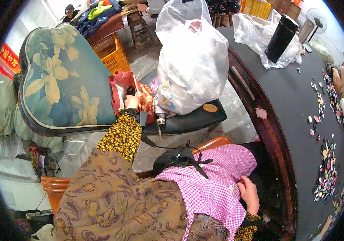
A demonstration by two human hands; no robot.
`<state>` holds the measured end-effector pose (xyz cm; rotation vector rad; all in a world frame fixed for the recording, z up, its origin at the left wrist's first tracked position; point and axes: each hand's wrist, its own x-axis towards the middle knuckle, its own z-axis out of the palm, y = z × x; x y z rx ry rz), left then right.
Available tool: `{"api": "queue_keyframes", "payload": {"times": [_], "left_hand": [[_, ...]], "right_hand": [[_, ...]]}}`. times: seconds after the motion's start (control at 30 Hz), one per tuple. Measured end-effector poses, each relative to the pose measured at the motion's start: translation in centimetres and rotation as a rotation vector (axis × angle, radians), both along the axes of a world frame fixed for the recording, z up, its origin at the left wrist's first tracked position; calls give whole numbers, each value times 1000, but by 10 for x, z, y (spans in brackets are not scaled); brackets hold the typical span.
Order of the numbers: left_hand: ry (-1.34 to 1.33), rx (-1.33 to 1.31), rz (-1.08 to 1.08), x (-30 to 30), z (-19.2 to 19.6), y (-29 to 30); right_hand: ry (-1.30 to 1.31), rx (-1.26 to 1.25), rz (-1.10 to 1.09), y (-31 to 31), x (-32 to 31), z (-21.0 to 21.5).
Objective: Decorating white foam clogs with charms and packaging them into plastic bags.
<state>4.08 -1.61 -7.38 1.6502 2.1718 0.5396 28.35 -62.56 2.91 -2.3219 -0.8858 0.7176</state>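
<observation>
Left of centre: red patterned bag [146,96] is set on black seat [196,120], seemingly for easy reach | left hand [131,102] is placed at its mouth, fingers hidden, grip untellable | lower right: right hand [249,193] is rested against pink checked cloth [216,188], grip unclear

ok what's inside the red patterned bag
Only a dark gap shows at the mouth of the red patterned bag, by the left hand; any contents are hidden by fabric and hand.

On the dark table [274,90], a black cylinder [282,38] beside clear plastic [249,32], plus scattered small pieces [325,176]; beyond, a fan [317,19]; at upper left, a yellow-orange crate [113,55].
</observation>
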Motion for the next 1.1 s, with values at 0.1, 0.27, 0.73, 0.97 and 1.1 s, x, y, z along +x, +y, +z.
{"api": "queue_keyframes", "payload": {"times": [0.1,0.27,0.73,0.97,1.1], "left_hand": [[-106,31,-55,-23,-13,24],[-248,41,-21,-23,-26,26],[-567,-119,-322,-47,-64,89],[323,-64,-225,45,106,-38],[243,356,-419,86,135,-64]], "right_hand": [[21,18,5,-1,-4,-2],[4,-24,24,0,-4,3],[-39,-24,-33,-27,4,26],[-93,-127,-88,-41,-1,43],[-118,-160,-53,-48,0,44]]}}
